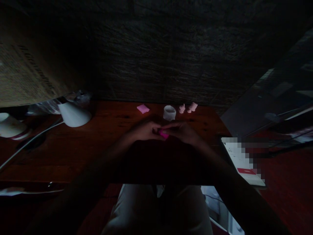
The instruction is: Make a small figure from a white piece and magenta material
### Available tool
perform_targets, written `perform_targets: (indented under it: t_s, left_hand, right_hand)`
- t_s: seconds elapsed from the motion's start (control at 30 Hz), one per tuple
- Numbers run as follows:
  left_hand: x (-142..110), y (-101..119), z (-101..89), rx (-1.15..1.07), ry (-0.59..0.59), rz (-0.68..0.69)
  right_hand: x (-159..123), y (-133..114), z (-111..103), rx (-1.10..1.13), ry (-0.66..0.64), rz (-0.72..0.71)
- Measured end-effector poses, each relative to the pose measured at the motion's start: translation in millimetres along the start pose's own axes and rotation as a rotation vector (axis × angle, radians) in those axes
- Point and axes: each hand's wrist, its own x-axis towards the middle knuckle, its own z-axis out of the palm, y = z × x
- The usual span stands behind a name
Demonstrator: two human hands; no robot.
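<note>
Presently, the magenta piece (163,133) is between your left hand (146,130) and your right hand (183,130); both are pinched upon it, nearer to you than the white container (169,114) on the surface (110,114).

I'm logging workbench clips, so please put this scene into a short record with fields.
Left hand: the left hand holds a magenta piece
Right hand: the right hand has its fingers on the same piece
Just beyond hands: whitish round container
Left of container: flat pink piece
Right of container: two small pale pink shapes, too small to identify
Far left: white cone-shaped object, whitish cup-like object
Surface: brown wooden table
Lighting: dim; finger details unclear
</note>
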Motion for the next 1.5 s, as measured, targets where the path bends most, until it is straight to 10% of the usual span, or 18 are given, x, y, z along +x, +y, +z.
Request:
perform_targets:
  t_s: [0.43, 0.73, 1.0, 1.5]
  left_hand:
    - [2.3, -4.0, 1.1, -0.088, 0.0, -0.067]
    - [7.1, -2.2, 3.7, -0.013, 0.273, 0.167]
    - [11.2, -7.9, 17.4, -0.047, 0.264, 0.04]
    - [14.7, -11.3, 20.1, -0.37, 0.257, 0.018]
  right_hand:
    - [4.1, 10.6, -3.3, 0.045, -0.003, -0.034]
    - [5.2, 13.7, 4.2, -0.166, 0.354, -0.126]
    - [3.3, 12.8, -17.6, 0.029, -0.042, -0.043]
    - [6.9, 16.6, -16.8, 0.031, -0.026, -0.068]
